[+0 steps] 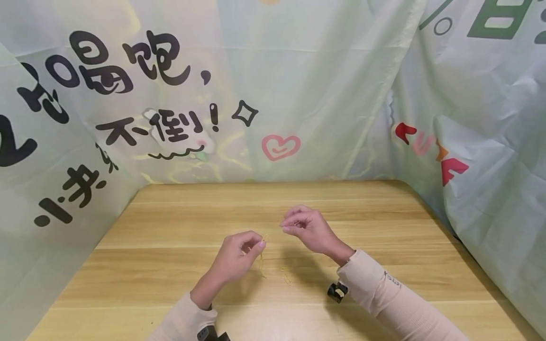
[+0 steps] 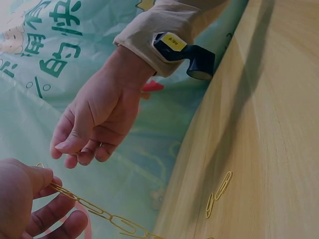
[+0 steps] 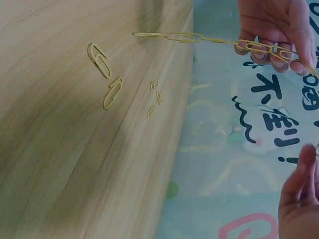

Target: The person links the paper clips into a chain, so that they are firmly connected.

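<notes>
My left hand (image 1: 239,255) pinches one end of a chain of linked yellow paper clips (image 3: 214,40) between thumb and forefinger. The rest of the chain hangs below the fingers toward the tabletop. Up and to the right, my right hand (image 1: 309,229) is held above the table, thumb and fingertips brought together. A thin curved wire of a paper clip (image 3: 317,150) shows at its fingertips in the right wrist view, mostly hidden by the fingers. On the wood below lie loose yellow paper clips (image 1: 286,275), two of them close together in the left wrist view.
The wooden table (image 1: 170,213) ends at a printed cloth (image 1: 324,94) that hangs behind it and along both sides. Several more small clips (image 3: 158,97) lie farther along the tabletop in the right wrist view. A dark camera (image 1: 337,292) is strapped at the right wrist.
</notes>
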A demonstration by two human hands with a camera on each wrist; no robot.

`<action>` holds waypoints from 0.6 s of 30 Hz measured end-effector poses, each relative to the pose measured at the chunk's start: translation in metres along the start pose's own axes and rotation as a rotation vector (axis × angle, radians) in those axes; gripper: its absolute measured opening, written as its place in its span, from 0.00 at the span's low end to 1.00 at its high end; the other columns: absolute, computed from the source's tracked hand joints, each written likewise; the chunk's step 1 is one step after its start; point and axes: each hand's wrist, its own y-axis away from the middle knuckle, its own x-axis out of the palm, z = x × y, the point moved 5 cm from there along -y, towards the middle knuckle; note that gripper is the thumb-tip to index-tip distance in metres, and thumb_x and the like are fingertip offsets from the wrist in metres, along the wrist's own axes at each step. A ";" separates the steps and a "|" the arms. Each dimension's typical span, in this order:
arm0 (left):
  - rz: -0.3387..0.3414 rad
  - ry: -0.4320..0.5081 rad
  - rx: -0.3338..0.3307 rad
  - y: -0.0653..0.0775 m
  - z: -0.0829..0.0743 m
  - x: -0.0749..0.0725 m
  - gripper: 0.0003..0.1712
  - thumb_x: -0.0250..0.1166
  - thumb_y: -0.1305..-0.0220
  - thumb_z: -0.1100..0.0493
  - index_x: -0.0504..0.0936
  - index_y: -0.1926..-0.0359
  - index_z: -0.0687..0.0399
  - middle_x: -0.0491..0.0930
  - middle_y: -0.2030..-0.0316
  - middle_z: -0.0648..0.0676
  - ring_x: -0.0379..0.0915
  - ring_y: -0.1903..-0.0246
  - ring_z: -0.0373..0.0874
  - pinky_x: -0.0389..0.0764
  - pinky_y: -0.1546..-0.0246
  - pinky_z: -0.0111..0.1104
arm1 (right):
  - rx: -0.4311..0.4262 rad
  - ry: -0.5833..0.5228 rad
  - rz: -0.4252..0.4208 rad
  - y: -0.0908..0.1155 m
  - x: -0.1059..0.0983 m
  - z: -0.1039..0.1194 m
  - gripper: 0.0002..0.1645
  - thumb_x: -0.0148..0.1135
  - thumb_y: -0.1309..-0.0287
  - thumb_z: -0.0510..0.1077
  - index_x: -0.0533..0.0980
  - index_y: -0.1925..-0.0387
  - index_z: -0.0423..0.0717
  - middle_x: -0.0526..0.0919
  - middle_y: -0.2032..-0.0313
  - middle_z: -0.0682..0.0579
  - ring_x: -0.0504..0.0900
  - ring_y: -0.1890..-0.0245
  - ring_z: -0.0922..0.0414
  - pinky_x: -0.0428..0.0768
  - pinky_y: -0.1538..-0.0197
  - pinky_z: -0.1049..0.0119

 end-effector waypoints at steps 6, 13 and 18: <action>-0.003 0.004 0.008 0.000 -0.001 0.000 0.07 0.59 0.32 0.60 0.83 0.64 0.56 0.83 0.70 0.51 0.77 0.69 0.40 0.80 0.68 0.31 | -0.010 -0.001 0.003 0.000 0.000 0.001 0.04 0.67 0.44 0.33 0.85 0.66 0.39 0.80 0.60 0.46 0.77 0.66 0.57 0.77 0.64 0.68; 0.005 0.003 -0.017 0.000 -0.001 0.000 0.06 0.60 0.33 0.60 0.83 0.63 0.56 0.83 0.69 0.50 0.77 0.69 0.39 0.81 0.67 0.31 | 0.017 -0.018 0.017 0.001 0.003 0.000 0.06 0.67 0.44 0.33 0.85 0.63 0.38 0.81 0.60 0.48 0.81 0.61 0.55 0.82 0.58 0.64; 0.012 0.007 -0.018 0.000 -0.001 0.000 0.07 0.60 0.32 0.60 0.83 0.63 0.56 0.84 0.69 0.51 0.78 0.69 0.39 0.81 0.67 0.31 | 0.019 -0.040 -0.001 0.000 0.004 0.000 0.04 0.68 0.45 0.34 0.84 0.66 0.37 0.83 0.60 0.47 0.82 0.60 0.53 0.82 0.57 0.64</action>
